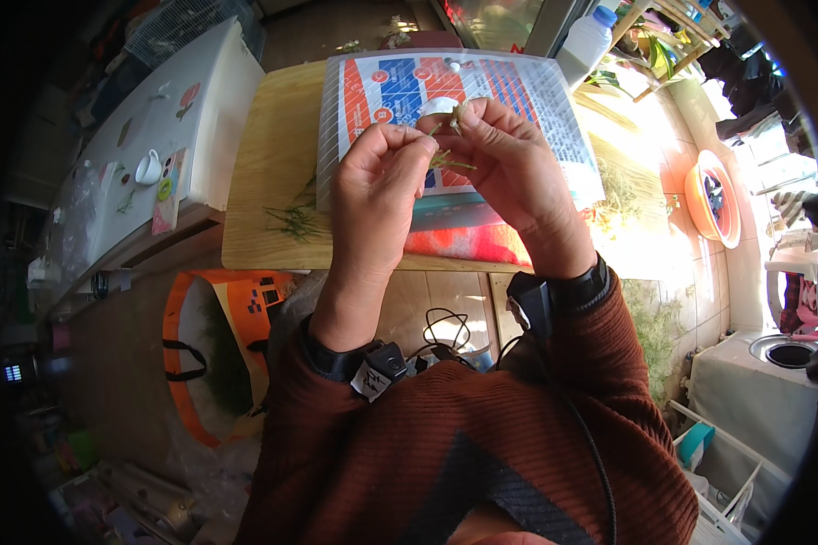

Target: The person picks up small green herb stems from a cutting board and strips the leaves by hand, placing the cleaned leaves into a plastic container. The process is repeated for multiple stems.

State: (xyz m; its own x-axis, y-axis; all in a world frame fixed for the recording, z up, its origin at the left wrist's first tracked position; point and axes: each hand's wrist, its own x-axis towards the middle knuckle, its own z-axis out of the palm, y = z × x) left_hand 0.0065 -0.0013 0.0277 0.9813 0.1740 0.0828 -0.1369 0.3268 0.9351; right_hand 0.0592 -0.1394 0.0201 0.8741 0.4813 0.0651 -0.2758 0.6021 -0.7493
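Observation:
Both my hands are raised close together over a printed sheet (354,102) on a wooden table (273,136). My left hand (385,170) pinches a thin green plant stem (435,129) between thumb and forefinger. My right hand (511,146) pinches a pale, brownish-green plant piece (456,119); what it is exactly cannot be told. Further green sprigs (453,162) stick out between the hands. Loose green sprigs (296,221) lie on the table left of my left hand. A red and white cloth (467,243) lies at the table's near edge, partly behind my right wrist.
A plastic bottle with a blue cap (586,41) stands at the back right. Feathery greenery (617,187) lies at the table's right. An orange bag (266,306) holding greenery stands below left. A white surface at left bears a white cup (148,167). A cable (446,325) hangs below the table.

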